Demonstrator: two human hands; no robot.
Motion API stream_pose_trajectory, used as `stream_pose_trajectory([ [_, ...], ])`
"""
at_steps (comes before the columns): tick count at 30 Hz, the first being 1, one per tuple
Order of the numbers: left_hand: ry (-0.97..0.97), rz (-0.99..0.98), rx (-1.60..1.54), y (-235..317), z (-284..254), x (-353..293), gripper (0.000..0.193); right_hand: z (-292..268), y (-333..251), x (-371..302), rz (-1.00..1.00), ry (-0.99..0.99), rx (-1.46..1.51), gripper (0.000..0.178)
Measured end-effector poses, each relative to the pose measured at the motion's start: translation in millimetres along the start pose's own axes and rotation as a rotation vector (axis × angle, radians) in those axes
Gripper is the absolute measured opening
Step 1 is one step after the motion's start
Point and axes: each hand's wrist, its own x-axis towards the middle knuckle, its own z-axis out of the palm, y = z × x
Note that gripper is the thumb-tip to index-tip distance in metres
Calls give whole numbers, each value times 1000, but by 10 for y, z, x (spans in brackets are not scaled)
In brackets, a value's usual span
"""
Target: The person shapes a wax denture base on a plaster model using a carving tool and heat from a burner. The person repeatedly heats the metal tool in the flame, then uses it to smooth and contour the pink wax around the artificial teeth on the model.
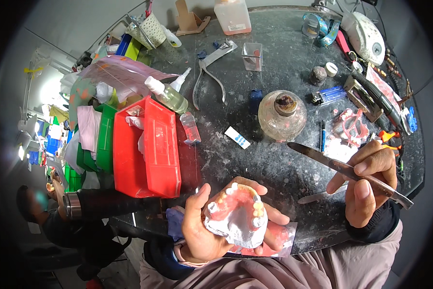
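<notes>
My left hand (197, 236) cradles a white plaster dental cast (238, 229), its arch facing up. Pink wax and several tooth-coloured teeth run around the cast's ridge. Between the fingers of my right hand (373, 178) is a metal wax knife (322, 160), its blade slanting up and left, apart from the cast. A pink wax sheet (287, 236) lies partly hidden under my left hand. On the bench near my right hand lies another slim metal tool (315, 196), its far end covered by the hand.
A glass spirit lamp (279, 123) stands ahead of the cast. To the left are a red bin (163, 149), a green bin (106, 139) and a spray bottle (170, 98). Pliers (206, 67) lie farther back. A pink frame-like piece (353, 126) sits right. Another person (48, 212) works far left.
</notes>
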Motion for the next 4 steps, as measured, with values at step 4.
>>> stream_pose_trajectory([
  [4, -80, -14, 189, 34, -51, 21, 69, -19, 3, 6, -4, -8, 7, 22],
])
